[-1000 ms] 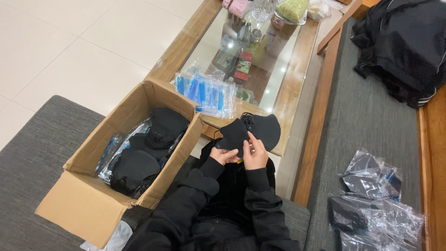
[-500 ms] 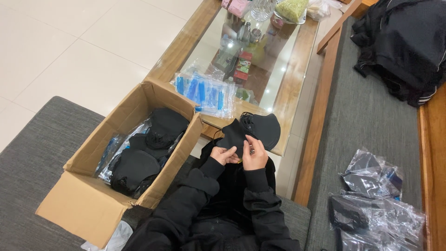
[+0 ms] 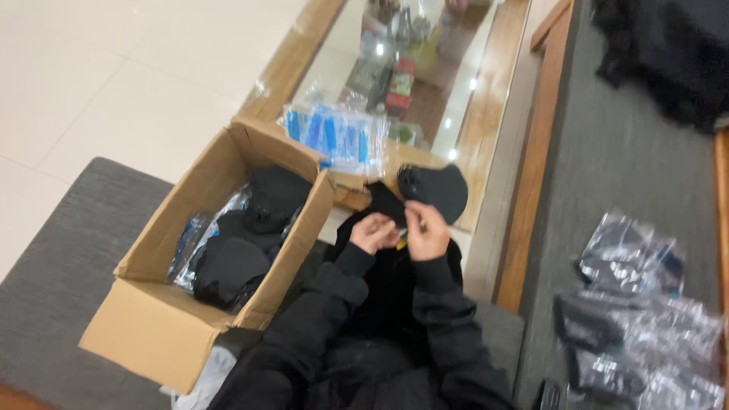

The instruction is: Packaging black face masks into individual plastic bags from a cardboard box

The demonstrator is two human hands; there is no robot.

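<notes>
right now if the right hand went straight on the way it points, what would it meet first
Probably the black cap that the right hand already touches; beyond it lies the table, though depth is unclear.

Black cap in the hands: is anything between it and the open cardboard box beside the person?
Nothing visible does. The black cap is held by the left hand and right hand just right of the cardboard box. The box's top is open, flaps folded out, with only its near wall between them. Black caps already lie inside.
</notes>
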